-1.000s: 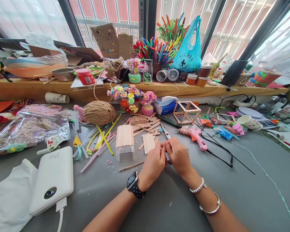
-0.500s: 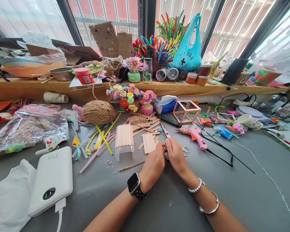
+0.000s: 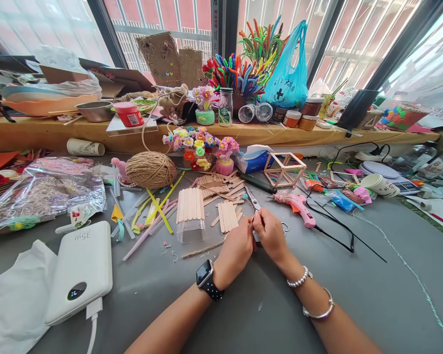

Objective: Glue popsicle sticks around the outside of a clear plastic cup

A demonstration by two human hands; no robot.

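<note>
My left hand (image 3: 236,250) and my right hand (image 3: 271,236) meet above the grey table, fingers closed and pinched together. Between the fingertips a thin brown strand (image 3: 251,214) sticks up; its lower part is hidden by the fingers. Just beyond and partly under the right hand lie metal scissors (image 3: 254,197). To the left of my hands is a row of craft sticks (image 3: 191,204) on a clear plastic piece (image 3: 192,233). A smaller panel of craft sticks (image 3: 227,217) lies by my left fingers. A short piece of twine (image 3: 203,250) rests nearby.
A pink glue gun (image 3: 297,206) with a black cord lies right, below a wooden stick frame (image 3: 285,169). A twine ball (image 3: 151,170), loose straws and a white power bank (image 3: 81,270) sit left. A crowded ledge (image 3: 192,135) runs along the windows.
Both hands stay together in nearly the same place, with the fingers shifting slightly around the strand. The objects on the table look unmoved; the view has tilted a little.
</note>
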